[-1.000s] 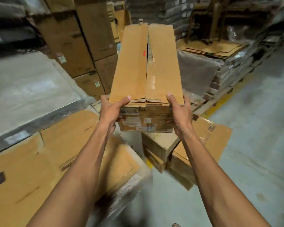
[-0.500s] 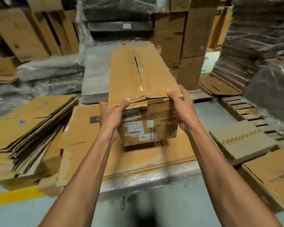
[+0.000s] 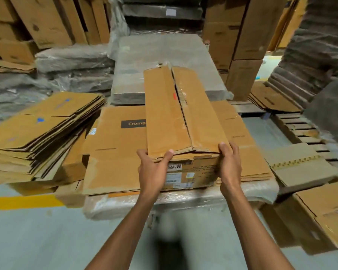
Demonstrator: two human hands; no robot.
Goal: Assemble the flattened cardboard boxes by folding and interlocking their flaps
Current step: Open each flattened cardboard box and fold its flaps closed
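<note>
- On the flat cardboard sheet [image 3: 115, 152] in front of you, a black panel [image 3: 133, 124] shows "Cromp" in pale letters. The box [image 3: 164, 117] hides the rest of the word.
- The near end face of the box has a barcode label [image 3: 174, 167] at its left. You cannot make out its digits.
- Just below it are more white labels [image 3: 179, 178], too blurred to read.
- To their right, printed lines [image 3: 205, 169] run upside down to you and are illegible.
- The small print [image 3: 238, 136] on the right of the sheet is too faint to read.
</note>
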